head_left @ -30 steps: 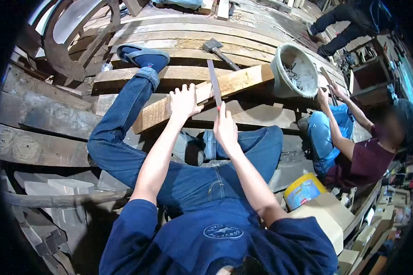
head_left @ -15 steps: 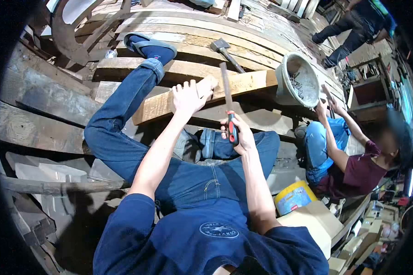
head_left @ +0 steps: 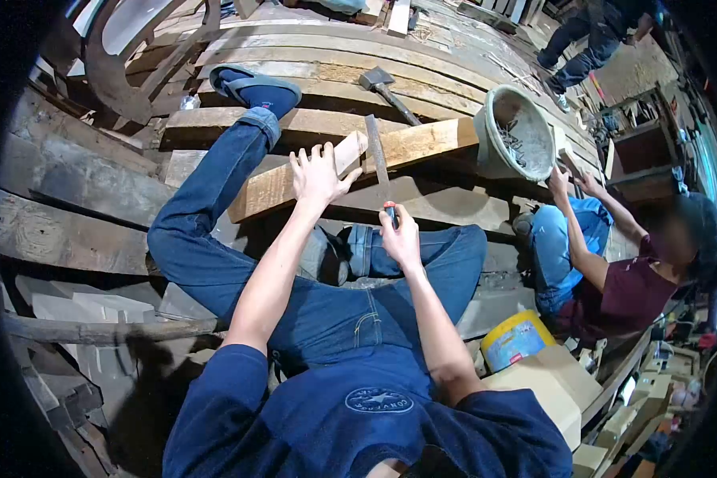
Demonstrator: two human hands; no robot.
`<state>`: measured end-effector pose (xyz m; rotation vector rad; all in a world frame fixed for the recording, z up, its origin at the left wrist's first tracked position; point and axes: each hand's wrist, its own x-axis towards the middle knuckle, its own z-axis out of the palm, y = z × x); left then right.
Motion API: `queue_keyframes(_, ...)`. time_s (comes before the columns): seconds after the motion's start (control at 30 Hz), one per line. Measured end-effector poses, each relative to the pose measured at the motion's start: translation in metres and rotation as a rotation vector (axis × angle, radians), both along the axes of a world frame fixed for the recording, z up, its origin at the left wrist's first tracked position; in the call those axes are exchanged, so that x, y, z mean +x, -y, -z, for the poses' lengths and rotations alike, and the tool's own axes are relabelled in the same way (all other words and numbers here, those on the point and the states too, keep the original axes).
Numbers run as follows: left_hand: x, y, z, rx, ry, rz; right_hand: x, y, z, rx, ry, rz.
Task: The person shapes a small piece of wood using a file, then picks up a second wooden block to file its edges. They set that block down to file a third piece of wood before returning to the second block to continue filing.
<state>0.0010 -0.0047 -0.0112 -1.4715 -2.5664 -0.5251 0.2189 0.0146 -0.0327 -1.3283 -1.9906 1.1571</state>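
My left hand presses flat on a light wooden plank that lies across the dark curved timbers. My right hand grips the red handle of a hand saw, whose blade stands in the plank just right of my left hand. The blade runs up and away from me across the board. My legs in blue jeans sit under and beside the plank, the left foot in a blue shoe propped on the timbers beyond.
A hammer lies on the planks beyond the board. A grey bucket with nails stands at the plank's right end. A person in a maroon shirt sits at the right. A yellow tub and boxes are near my right elbow.
The saw blade went back and forth in the cut: my right hand drew toward me, then pushed forward again. My left hand stayed on the plank.
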Motion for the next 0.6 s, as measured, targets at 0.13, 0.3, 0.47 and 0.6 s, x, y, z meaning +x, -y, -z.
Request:
queue_keyframes(0.13, -0.004, -0.002, 0.008, 0.027, 0.001, 0.031, -0.022, -0.005, -0.01, -0.03, -0.059, -0.011)
queue_keyframes(0.3, -0.003, -0.001, 0.009, 0.051, -0.023, 0.028, -0.066, -0.05, -0.036, -0.227, -0.091, -0.057)
queue_keyframes(0.47, -0.002, -0.002, 0.014, 0.094, -0.085, 0.02, -0.049, -0.048, -0.026, -0.394, -0.098, -0.061)
queue_keyframes(0.6, -0.003, -0.004, 0.013, 0.063, -0.064, 0.018, -0.009, 0.004, -0.027, -0.339, -0.036, -0.045)
